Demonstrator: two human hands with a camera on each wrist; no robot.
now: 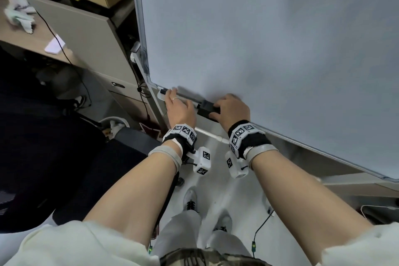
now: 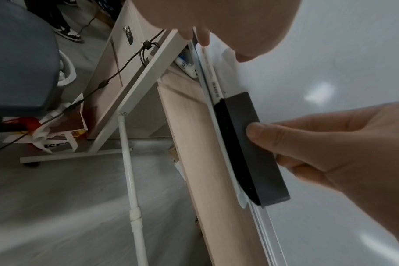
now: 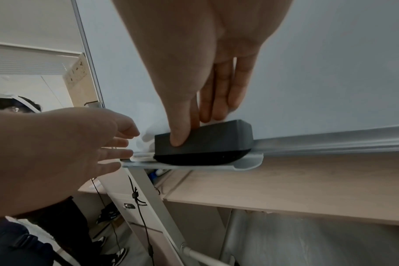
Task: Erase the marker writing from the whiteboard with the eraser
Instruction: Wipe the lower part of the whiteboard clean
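Observation:
The whiteboard (image 1: pixel 259 39) fills the upper right and shows no marker writing, only a faint grey smudge low down. A dark grey eraser (image 1: pixel 207 108) (image 2: pixel 255 144) (image 3: pixel 207 140) sits on the narrow tray (image 1: pixel 160 95) (image 3: pixel 248 162) along the board's bottom edge. My right hand (image 1: pixel 222 107) (image 3: pixel 194 127) grips it, thumb on the near face and fingers behind it against the board. My left hand (image 1: pixel 172 98) (image 3: pixel 116 144) reaches to the tray just left of the eraser, fingers straight over a white marker (image 2: pixel 213 79) lying there. Whether it touches the marker is hidden.
Left of the board stand a wooden desk (image 1: pixel 26 34) with a crumpled cloth and a cabinet (image 1: pixel 86 34) with trailing cables. A dark chair (image 1: pixel 54 157) is at my lower left. The stand's white pole (image 2: pixel 130 162) runs under the tray. Another person (image 3: pixel 14 106) is beyond the board's left edge.

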